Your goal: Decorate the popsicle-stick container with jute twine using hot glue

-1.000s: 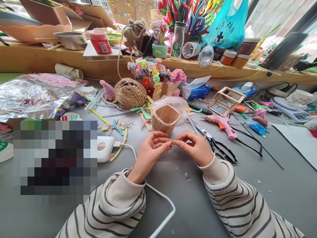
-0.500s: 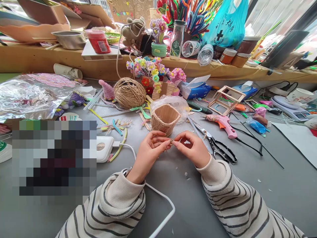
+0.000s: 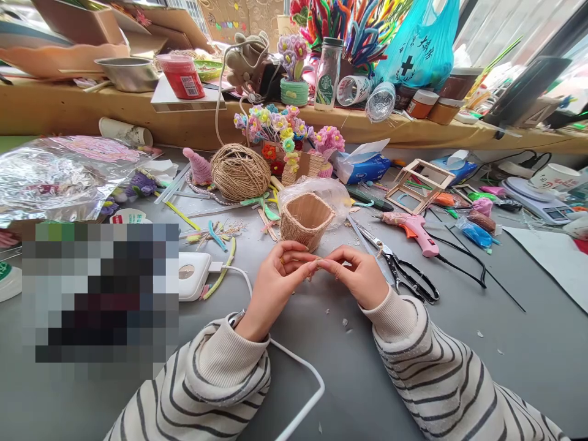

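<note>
My left hand (image 3: 281, 274) and my right hand (image 3: 354, 272) meet at the fingertips above the grey table, both pinched closed. Between them is a small brownish, twine-like piece (image 3: 318, 260), almost wholly covered by the fingers. Just behind the hands stands a small wooden pot wrapped in twine (image 3: 307, 217), open at the top. A ball of brown twine (image 3: 241, 172) lies farther back on the left. Black-handled scissors (image 3: 404, 269) rest right of my right hand, with a pink glue gun (image 3: 411, 231) beyond them.
A white charger (image 3: 192, 278) with a cable (image 3: 315, 373) lies left, the cable running past my left wrist. A crumpled clear plastic bag (image 3: 337, 199) touches the pot. A wooden stick frame (image 3: 420, 184), kitchen scale (image 3: 542, 199) and white paper (image 3: 555, 266) lie right. Jars line the back shelf (image 3: 206, 122).
My right fingertips have shifted slightly left and closed over the small brownish piece, which showed more before. The other things have stayed in place.
</note>
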A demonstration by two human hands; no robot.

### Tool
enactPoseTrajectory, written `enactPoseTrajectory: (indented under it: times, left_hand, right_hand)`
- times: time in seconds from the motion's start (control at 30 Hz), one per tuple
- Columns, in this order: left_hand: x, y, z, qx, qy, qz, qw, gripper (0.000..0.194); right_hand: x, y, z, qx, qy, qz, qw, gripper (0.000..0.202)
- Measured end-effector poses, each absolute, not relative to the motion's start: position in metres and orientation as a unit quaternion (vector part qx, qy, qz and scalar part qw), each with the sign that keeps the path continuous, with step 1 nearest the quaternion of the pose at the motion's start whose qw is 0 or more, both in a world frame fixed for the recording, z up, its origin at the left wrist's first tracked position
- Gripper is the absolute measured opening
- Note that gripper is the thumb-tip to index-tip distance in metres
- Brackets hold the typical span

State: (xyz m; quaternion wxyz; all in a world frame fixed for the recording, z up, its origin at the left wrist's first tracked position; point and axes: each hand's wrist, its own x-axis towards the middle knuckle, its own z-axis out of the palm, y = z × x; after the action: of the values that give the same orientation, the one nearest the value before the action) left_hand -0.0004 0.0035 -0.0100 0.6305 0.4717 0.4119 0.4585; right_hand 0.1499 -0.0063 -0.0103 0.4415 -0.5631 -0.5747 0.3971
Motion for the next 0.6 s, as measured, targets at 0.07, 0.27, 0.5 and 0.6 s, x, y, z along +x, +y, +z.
enactPoseTrajectory:
  times: [0.07, 0.27, 0.5, 0.6]
  left_hand:
    - [-0.0002, 0.0037, -0.0097, 0.468, 0.411, 0.457, 0.635, 0.029]
    - [-0.0005, 0.0043, -0.0083, 0.482, 0.431, 0.451, 0.615, 0.026]
    - [-0.0013, 0.004, -0.0099, 0.514, 0.439, 0.408, 0.613, 0.019]
    - [-0.0016, 0.0041, -0.0097, 0.51, 0.432, 0.41, 0.621, 0.018]
  right_hand:
    - [0.1498, -0.0064, -0.0095, -0.566, -0.576, 0.388, 0.445, 0.02]
    - [0.1498, -0.0062, -0.0092, -0.555, -0.56, 0.398, 0.469, 0.019]
    - [0.1482, -0.0063, -0.0107, -0.547, -0.559, 0.413, 0.468, 0.019]
    - [0.148, -0.0066, -0.0107, -0.54, -0.557, 0.427, 0.464, 0.021]
